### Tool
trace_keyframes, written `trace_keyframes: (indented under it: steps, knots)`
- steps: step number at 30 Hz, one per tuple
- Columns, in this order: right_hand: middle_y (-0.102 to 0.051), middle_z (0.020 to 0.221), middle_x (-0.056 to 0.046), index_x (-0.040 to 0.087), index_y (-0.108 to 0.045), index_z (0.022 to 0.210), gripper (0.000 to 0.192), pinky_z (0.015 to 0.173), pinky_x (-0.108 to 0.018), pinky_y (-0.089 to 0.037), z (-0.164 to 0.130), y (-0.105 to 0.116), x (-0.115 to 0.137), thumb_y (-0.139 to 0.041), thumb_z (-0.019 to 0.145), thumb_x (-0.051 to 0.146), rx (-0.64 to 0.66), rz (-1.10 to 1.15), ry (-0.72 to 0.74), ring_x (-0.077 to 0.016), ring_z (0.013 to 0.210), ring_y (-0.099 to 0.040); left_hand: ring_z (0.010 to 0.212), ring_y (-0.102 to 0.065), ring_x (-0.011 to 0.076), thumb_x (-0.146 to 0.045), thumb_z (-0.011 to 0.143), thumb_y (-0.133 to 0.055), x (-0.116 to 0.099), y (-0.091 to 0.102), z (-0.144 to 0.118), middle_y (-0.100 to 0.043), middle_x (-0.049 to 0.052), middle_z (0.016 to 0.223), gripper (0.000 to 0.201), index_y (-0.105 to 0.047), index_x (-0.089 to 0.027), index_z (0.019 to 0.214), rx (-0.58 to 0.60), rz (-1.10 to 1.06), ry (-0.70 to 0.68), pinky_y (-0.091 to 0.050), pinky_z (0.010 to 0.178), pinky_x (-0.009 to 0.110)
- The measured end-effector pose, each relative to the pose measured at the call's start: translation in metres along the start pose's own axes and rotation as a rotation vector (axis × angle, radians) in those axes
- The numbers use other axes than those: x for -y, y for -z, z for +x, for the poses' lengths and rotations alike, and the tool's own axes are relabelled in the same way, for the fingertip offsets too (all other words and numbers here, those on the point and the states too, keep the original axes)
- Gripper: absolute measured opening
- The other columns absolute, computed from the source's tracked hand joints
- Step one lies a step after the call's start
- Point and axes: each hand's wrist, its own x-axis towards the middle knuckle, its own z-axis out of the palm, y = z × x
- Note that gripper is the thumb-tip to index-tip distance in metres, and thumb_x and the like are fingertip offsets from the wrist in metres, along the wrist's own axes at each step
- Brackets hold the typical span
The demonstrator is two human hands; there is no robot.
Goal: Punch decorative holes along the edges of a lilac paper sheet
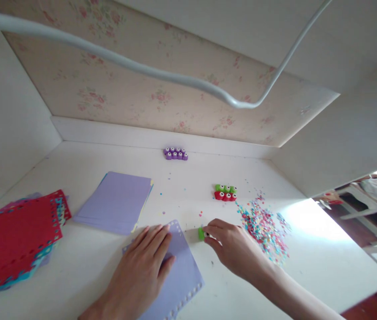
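Left hand (143, 262) lying flat, fingers spread, on purple sheet (183, 275), its long axis running toward the wall; right hand (230, 246) pinching green punch (202, 234).

Bare left hand (142, 266), bare right hand (230, 246), no sleeves

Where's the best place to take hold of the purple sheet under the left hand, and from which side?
Probably the far right corner of the purple sheet, coming from the right. That scalloped edge lies bare on the white table, while the left hand presses flat on the sheet's left part. The right hand is busy pinching the small green punch.
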Motion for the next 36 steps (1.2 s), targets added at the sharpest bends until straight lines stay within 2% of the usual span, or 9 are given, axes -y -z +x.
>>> trace_keyframes:
  steps: [5, 7, 9, 14, 18, 26, 31, 36]
  knots:
    - [-0.074, 0.102, -0.003, 0.026, -0.076, 0.100, 0.021, 0.075, -0.027, -0.050, 0.017, 0.024, -0.023, -0.059, 0.091, 0.029, -0.078, 0.197, -0.061, -0.0160, 0.081, -0.069, 0.122, -0.059, 0.0282, -0.034, 0.094, -0.058, 0.001, -0.004, -0.001, -0.061, 0.009, 0.137, 0.039, -0.059, -0.017, 0.130, -0.040, 0.004, -0.008, -0.046, 0.106, 0.047]
    - [-0.074, 0.107, -0.003, 0.026, -0.076, 0.103, 0.024, 0.076, -0.027, -0.051, 0.032, 0.038, -0.038, -0.058, 0.090, 0.033, -0.181, 0.151, -0.112, -0.0170, 0.082, -0.069, 0.121, -0.059, 0.0284, -0.034, 0.094, -0.058, 0.001, -0.004, 0.000, -0.062, 0.010, 0.136, 0.040, -0.059, -0.017, 0.130, -0.044, -0.004, -0.007, -0.046, 0.105, 0.047]
    - [-0.074, 0.110, -0.004, 0.025, -0.075, 0.107, 0.028, 0.080, -0.028, -0.051, 0.051, 0.049, -0.054, -0.053, 0.092, 0.033, -0.254, 0.014, -0.118, -0.0185, 0.088, -0.070, 0.122, -0.059, 0.0283, -0.034, 0.094, -0.058, 0.001, -0.004, 0.000, -0.062, 0.010, 0.135, 0.040, -0.059, -0.017, 0.130, -0.040, -0.005, -0.013, -0.047, 0.105, 0.047]
    - [-0.072, 0.117, -0.007, 0.021, -0.075, 0.111, 0.032, 0.091, -0.030, -0.047, 0.099, 0.057, -0.083, -0.050, 0.093, 0.029, -0.202, -0.181, -0.070, -0.0233, 0.105, -0.067, 0.122, -0.059, 0.0279, -0.033, 0.093, -0.058, 0.000, -0.001, 0.001, -0.062, 0.009, 0.135, 0.039, -0.058, -0.017, 0.129, -0.024, -0.003, -0.004, -0.047, 0.105, 0.048]
    - [-0.073, 0.116, -0.010, 0.020, -0.078, 0.104, 0.028, 0.097, -0.030, -0.045, 0.119, 0.051, -0.093, -0.054, 0.091, 0.025, -0.105, -0.270, -0.033, -0.0254, 0.110, -0.065, 0.121, -0.059, 0.0272, -0.031, 0.093, -0.059, 0.000, 0.000, 0.001, -0.063, 0.009, 0.134, 0.038, -0.058, -0.018, 0.128, -0.031, -0.016, 0.005, -0.047, 0.104, 0.047]
    - [-0.073, 0.117, -0.009, 0.021, -0.080, 0.098, 0.026, 0.098, -0.032, -0.046, 0.122, 0.057, -0.095, -0.056, 0.087, 0.024, -0.052, -0.340, -0.051, -0.0254, 0.108, -0.066, 0.122, -0.058, 0.0273, -0.032, 0.093, -0.059, 0.000, -0.002, 0.000, -0.062, 0.008, 0.135, 0.039, -0.057, -0.018, 0.130, -0.028, -0.059, 0.025, -0.046, 0.105, 0.048]
    - [-0.067, 0.128, -0.012, 0.018, -0.070, 0.121, 0.038, 0.104, -0.037, -0.042, 0.137, 0.059, -0.078, -0.048, 0.096, 0.034, -0.145, -0.309, -0.041, -0.0282, 0.119, -0.060, 0.123, -0.057, 0.0270, -0.028, 0.093, -0.059, 0.000, 0.001, 0.001, -0.061, 0.008, 0.135, 0.039, -0.057, -0.018, 0.130, 0.008, -0.061, 0.032, -0.046, 0.106, 0.048]
    - [-0.056, 0.143, -0.009, 0.019, -0.055, 0.139, 0.044, 0.109, -0.032, -0.038, 0.181, 0.042, -0.049, -0.044, 0.098, 0.030, -0.170, -0.243, 0.040, -0.0234, 0.127, -0.054, 0.122, -0.058, 0.0273, -0.027, 0.091, -0.060, -0.001, 0.003, 0.001, -0.062, 0.009, 0.135, 0.039, -0.058, -0.017, 0.129, 0.027, -0.045, 0.025, -0.048, 0.105, 0.049]
